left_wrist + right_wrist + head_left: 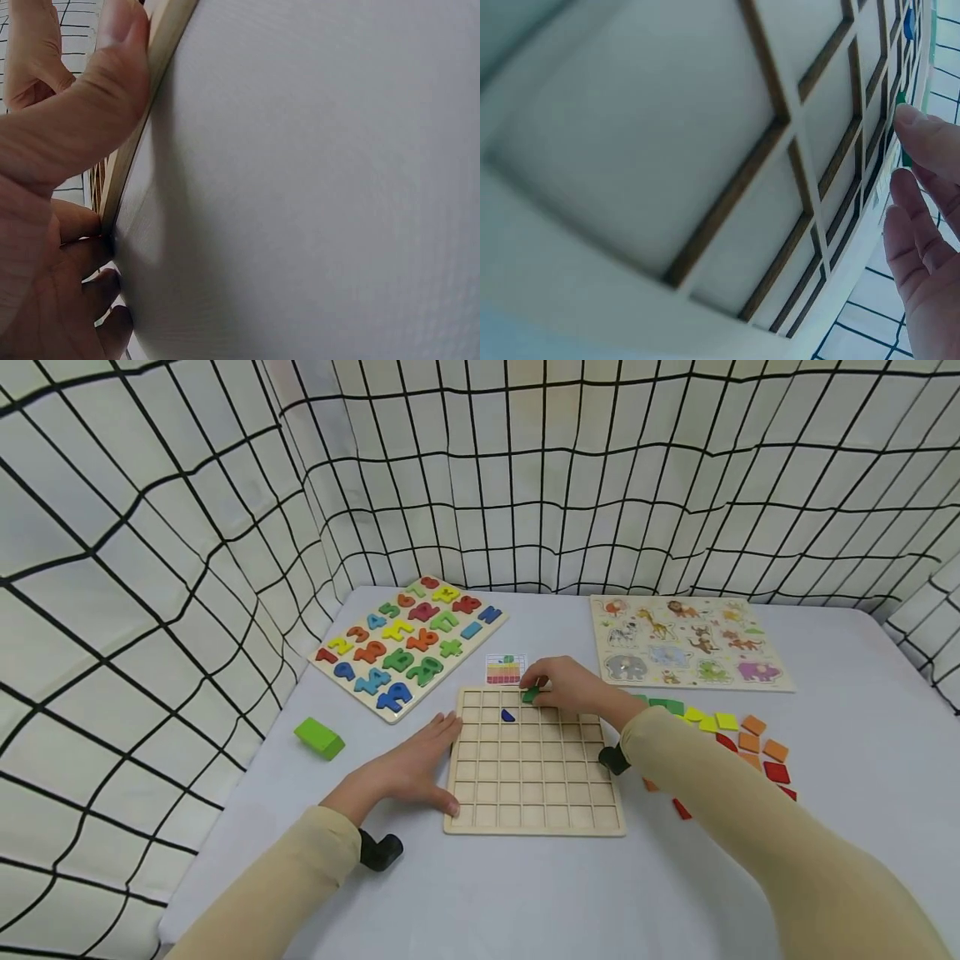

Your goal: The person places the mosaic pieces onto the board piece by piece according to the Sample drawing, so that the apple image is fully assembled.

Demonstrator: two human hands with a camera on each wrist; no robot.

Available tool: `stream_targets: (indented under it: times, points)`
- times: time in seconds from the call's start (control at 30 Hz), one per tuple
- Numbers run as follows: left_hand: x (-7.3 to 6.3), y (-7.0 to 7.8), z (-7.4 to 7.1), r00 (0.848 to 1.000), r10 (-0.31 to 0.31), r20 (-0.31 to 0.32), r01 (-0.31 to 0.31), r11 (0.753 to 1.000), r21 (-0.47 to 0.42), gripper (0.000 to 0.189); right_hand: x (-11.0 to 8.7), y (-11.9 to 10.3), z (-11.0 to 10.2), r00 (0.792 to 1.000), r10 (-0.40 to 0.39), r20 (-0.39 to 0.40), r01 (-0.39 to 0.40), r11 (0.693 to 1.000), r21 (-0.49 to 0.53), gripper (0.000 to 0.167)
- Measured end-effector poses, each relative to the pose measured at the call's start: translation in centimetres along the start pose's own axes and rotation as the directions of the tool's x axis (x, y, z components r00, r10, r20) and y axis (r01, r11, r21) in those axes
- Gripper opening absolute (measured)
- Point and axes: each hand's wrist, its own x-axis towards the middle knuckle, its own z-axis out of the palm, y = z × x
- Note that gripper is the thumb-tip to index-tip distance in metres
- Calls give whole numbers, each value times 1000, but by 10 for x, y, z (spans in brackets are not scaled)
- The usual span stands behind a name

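Note:
A wooden grid board point(534, 824) lies flat in front of me. My right hand point(566, 685) pinches a small green piece point(530, 695) between thumb and fingers over the top row of squares. Just below and left of it, a dark blue piece point(507, 716) with a rounded side sits in the grid. My left hand point(416, 764) rests along the board's left edge, its thumb and fingertips touching the rim. In the left wrist view the thumb point(112, 90) lies against the wooden edge. A small printed card point(505, 669) with a coloured pattern lies behind the board.
A puzzle board point(390, 716) with raised letters and numbers is at back left, an animal puzzle board point(693, 681) at back right. A green block point(319, 738) sits at left. Loose yellow point(726, 721), orange point(776, 750), red and green pieces lie at right. Black netting point(555, 451) surrounds the table.

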Motion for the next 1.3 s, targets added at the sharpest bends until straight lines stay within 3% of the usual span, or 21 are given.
stream_targets:
  times: [0.37, 0.6, 0.77, 1.03, 1.3]
  points:
    - [2, 2, 0, 1000, 5, -5, -5, 1000, 22, 129, -2, -4, -6, 998, -21, 60, 23, 999, -23, 25]
    - [1, 2, -1, 1000, 15, -8, -15, 1000, 12, 128, -7, -8, -6, 998, 15, 66, -12, 999, -35, 39]
    - [1, 1, -1, 1000, 5, -4, -5, 1000, 7, 128, -9, -9, -6, 999, 8, 52, -5, 999, -45, 37]
    - [2, -2, 2, 1000, -3, -9, 3, 1000, 2, 128, -24, 1, -14, 999, 16, -45, -17, 1000, -21, 35]
    - [4, -6, 3, 1000, 12, -2, -12, 999, 43, 128, -67, 35, -31, 989, 35, -146, -37, 999, -8, 30]
